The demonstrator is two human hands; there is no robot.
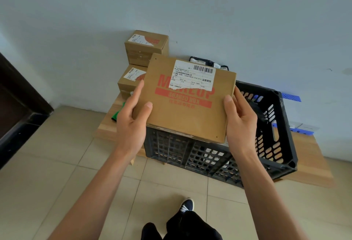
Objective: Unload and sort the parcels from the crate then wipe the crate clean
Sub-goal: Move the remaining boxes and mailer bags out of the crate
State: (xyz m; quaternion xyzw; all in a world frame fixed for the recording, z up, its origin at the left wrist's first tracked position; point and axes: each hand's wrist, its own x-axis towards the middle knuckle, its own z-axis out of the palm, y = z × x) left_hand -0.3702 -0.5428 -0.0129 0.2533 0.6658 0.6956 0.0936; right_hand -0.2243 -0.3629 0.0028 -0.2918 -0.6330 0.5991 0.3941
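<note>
Unloading step: left hand point(131, 118) and right hand point(241, 119) clasp the box point(188, 106) by its side edges, thumbs on top, held above the crate point(282, 125). Next, probably: set it with the stacked boxes point(145, 49) far left.

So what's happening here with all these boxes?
A person is unloading parcels. Their left hand and right hand grip the sides of a flat cardboard box, holding it above a black plastic crate on a low wooden platform. Two smaller boxes are already stacked by the wall, with a dark mailer bag behind. More white-labelled parcels seem to remain in the crate.
</note>
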